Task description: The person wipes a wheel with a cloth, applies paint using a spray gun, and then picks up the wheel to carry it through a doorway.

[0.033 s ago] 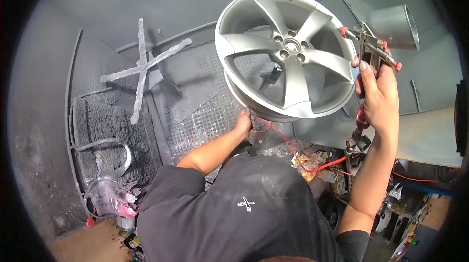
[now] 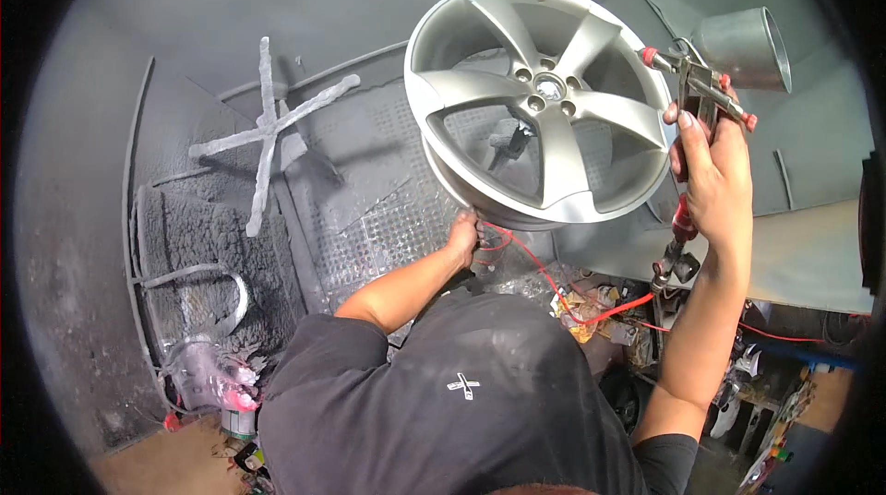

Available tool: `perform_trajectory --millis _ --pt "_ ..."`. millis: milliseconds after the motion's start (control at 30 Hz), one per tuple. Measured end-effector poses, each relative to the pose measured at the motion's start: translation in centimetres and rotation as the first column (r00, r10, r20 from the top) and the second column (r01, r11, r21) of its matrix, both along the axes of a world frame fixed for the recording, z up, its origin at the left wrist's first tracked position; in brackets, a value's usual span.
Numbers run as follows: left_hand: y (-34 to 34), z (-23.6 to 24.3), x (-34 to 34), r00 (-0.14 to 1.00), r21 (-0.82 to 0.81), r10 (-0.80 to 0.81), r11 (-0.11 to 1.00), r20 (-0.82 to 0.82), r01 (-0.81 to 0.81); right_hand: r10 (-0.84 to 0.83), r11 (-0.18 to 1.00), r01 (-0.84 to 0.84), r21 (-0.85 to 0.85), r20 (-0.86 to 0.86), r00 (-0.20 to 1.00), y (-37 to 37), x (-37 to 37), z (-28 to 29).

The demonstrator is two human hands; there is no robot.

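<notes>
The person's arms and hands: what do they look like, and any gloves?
The left hand and right hand are bare: no gloves, watch or bracelet shows. Short dark sleeves leave the forearms uncovered. They're part of a dark shirt with a small white crossed mark on it.

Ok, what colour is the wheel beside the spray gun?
The wheel is silver-grey, best seen in the head view.
</notes>
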State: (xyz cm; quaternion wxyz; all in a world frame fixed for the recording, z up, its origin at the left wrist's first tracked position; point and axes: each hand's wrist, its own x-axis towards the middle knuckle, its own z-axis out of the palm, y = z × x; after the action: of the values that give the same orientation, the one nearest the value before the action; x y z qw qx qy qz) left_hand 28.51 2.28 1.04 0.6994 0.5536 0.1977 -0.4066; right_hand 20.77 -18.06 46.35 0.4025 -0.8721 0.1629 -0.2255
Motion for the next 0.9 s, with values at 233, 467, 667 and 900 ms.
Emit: perform_trajectory --millis 233,467,667,900 --pt "1.0 1.8 0.0 0.825 -0.099 -0.563 0.824 -0.044 0.557 -0.228 0.961 0.221 -0.166 -0.02 0.974 -3.0 -0.2 0.3" --pt "5.2 -4.5 7.2 0.971 0.116 -0.221 0.966 -0.091 0.23 -0.374 0.917 0.364 -0.163 -0.034 0.927 -6.6 -5.4 -0.8" --pt "6.0 -2.5 14.5 0.988 -0.017 0.142 0.99 0.054 -0.141 -0.516 0.831 0.466 -0.304 -0.105 0.85 -8.6 -14.3 -3.6" --pt "4.7 -2.6 11.8 0.984 -0.088 0.169 0.982 0.048 -0.165 -0.481 0.876 0.467 -0.118 -0.28 0.831 -1.8 -23.4 -4.0"
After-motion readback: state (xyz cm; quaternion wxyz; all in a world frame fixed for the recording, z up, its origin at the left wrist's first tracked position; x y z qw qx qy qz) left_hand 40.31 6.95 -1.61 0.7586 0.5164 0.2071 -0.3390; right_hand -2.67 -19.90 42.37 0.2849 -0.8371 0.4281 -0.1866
